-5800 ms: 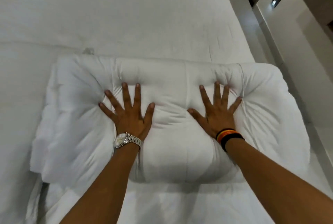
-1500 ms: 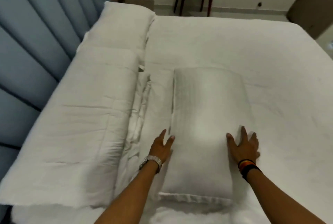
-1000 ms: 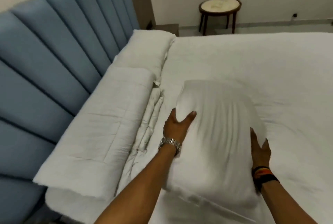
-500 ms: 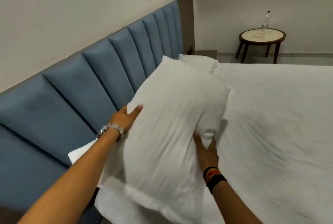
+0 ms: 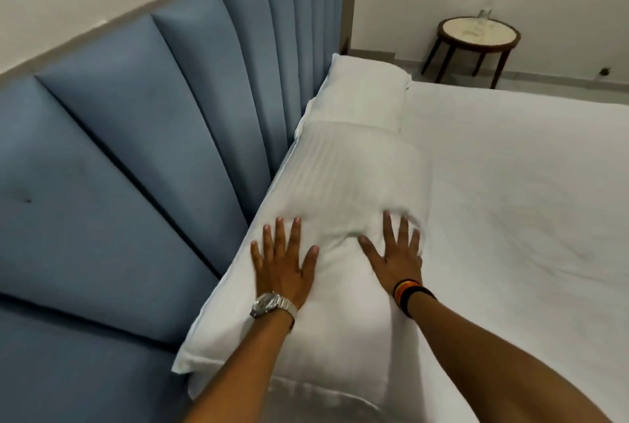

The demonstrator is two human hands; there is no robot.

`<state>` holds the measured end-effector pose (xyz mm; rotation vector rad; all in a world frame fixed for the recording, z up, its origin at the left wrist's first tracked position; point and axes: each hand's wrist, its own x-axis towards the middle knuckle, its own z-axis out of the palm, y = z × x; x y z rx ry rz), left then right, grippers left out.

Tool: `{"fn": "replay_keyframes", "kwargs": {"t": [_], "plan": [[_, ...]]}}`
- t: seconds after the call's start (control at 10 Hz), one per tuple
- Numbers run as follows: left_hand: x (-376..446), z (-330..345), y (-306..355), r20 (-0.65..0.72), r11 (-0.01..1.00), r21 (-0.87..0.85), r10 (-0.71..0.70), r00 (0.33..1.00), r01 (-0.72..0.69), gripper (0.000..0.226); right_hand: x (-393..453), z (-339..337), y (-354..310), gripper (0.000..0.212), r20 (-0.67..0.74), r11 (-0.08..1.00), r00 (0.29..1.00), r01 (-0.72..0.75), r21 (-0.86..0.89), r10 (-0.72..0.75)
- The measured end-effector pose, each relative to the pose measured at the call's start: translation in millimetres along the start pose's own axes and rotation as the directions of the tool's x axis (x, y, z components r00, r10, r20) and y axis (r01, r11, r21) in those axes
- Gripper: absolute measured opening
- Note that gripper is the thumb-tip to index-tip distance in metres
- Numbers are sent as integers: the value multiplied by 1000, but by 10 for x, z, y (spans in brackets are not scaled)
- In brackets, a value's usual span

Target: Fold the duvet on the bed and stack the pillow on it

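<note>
Directly below the person, a white pillow (image 5: 343, 218) lies lengthwise along the blue padded headboard (image 5: 153, 157), at the head of the bed (image 5: 510, 201). The folded duvet cannot be seen from this angle; it is presumably beneath the pillow. A second pillow (image 5: 364, 96) lies beyond, touching its far end.

Both hands rest flat on top, palms down. The left hand (image 5: 282, 262), with a watch (image 5: 270, 303) at the wrist, has its fingers (image 5: 277, 235) spread wide near the headboard side. The right hand (image 5: 394, 256), with dark wristbands (image 5: 410, 291), is equally splayed near the opposite edge, grasping nothing.

The pillow looks light, soft and yielding: it dents and creases under the palms. It would probably sag if lifted by one corner, so gripping both long edges seems best.
</note>
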<state>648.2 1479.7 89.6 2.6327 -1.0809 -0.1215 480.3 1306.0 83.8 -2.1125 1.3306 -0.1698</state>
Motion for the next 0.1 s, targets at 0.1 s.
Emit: {"fn": "replay_keyframes", "kwargs": {"t": [0.1], "plan": [[72,-191,92,77,999,-34,-6,997,8,72,-94,-273,-109,96,46,999,999,23,45,-25]]}}
